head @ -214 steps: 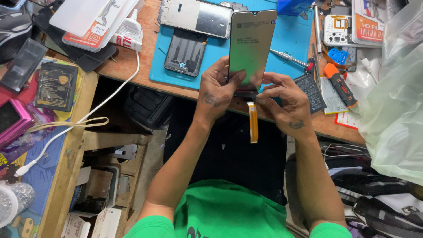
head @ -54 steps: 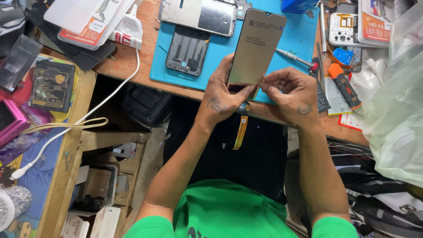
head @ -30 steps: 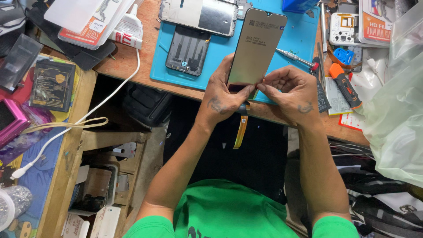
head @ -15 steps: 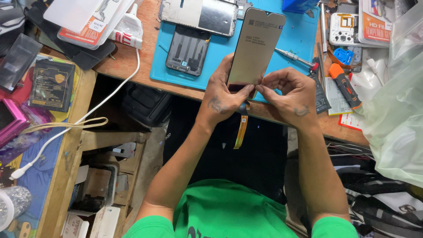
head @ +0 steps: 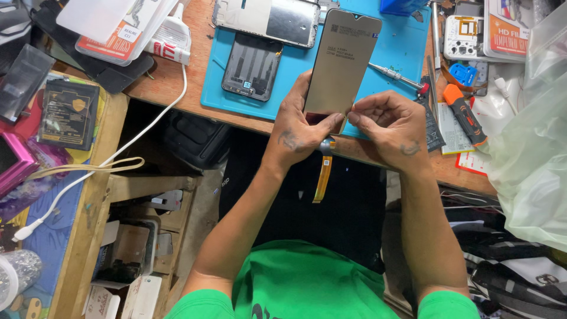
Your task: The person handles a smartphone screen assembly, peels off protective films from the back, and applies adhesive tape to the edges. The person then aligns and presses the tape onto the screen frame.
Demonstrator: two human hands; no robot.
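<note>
Both hands grip a phone display panel (head: 342, 62) above the workbench's near edge, left hand (head: 301, 133) cradling its bottom, right hand (head: 393, 127) pinching the lower corner; the dangling orange flex cable (head: 323, 177) probably wants gentle, unkinked handling.

The left hand (head: 298, 133) hides the display panel's (head: 342, 62) lower corner and ribbon cable (head: 322, 177) root.

1 head view, steeply downward, close
</note>
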